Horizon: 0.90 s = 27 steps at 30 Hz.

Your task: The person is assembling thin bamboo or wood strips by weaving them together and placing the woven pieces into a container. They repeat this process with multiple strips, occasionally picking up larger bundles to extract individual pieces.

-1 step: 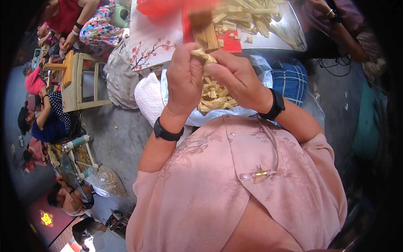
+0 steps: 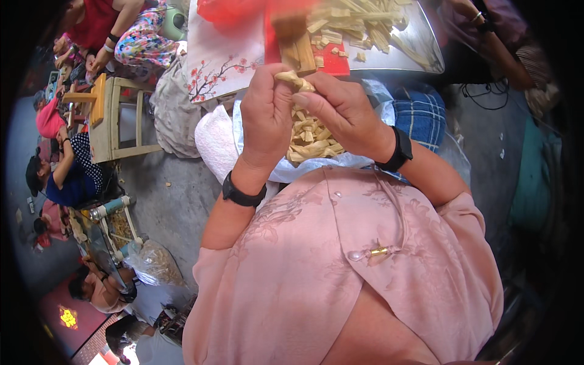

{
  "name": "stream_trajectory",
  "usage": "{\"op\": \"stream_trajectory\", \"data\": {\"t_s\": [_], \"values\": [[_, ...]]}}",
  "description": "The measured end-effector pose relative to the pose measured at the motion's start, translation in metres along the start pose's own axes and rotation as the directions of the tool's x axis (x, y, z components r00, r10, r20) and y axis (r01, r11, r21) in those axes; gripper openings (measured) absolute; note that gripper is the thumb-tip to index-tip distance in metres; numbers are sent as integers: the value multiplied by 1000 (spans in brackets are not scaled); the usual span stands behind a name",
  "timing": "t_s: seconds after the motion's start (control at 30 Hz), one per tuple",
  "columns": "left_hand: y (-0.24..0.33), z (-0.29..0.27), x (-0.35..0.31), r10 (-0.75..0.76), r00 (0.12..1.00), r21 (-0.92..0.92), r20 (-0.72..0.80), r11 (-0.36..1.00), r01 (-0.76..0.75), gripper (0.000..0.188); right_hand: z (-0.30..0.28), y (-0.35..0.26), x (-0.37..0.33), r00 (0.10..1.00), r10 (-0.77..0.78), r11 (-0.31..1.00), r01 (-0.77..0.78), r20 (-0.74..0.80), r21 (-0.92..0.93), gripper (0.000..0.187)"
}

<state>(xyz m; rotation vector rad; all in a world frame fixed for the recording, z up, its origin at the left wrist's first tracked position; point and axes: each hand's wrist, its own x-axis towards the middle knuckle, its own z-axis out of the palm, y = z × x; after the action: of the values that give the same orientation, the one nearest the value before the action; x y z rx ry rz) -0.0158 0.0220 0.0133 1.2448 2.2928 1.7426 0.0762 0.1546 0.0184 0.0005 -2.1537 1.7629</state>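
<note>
Head camera: my bare left hand (image 2: 266, 114) and bare right hand (image 2: 348, 108) have fingers clamped on a pale-yellow, twisted, fibrous strip (image 2: 293, 79).

Two own hands (image 2: 266, 115); one held strip (image 2: 292, 79)

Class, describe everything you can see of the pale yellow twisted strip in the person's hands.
The strip is pale yellow, twisted and creased, and looks fibrous; its exact material cannot be told. It slants down toward the picture's right, held between the fingers of the left hand and right hand, which may hide part of it. Similar loose pieces show just below it in the picture.
</note>
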Motion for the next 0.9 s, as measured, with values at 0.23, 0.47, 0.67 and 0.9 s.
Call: {"op": "stream_trajectory", "data": {"t_s": [0.23, 0.47, 0.67, 0.9], "values": [[0, -11, 0, -249, 899, -737, 359, 516, 437, 18, -10, 4, 5, 999, -22, 988, 28, -45, 149, 19], [-10, -11, -6, -240, 958, -575, 157, 766, 286, 14, -15, -2, -3, 911, 280, 643, -412, 303, 645, 24], [-7, -2, -12, -226, 964, -603, 144, 752, 266, 15, -14, 1, 0, 849, 413, 577, -524, 330, 626, 24], [-3, -8, -8, -385, 877, -749, 289, 479, 457, 15, -9, -1, -1, 938, 317, 738, -338, 142, 584, 23]]}}
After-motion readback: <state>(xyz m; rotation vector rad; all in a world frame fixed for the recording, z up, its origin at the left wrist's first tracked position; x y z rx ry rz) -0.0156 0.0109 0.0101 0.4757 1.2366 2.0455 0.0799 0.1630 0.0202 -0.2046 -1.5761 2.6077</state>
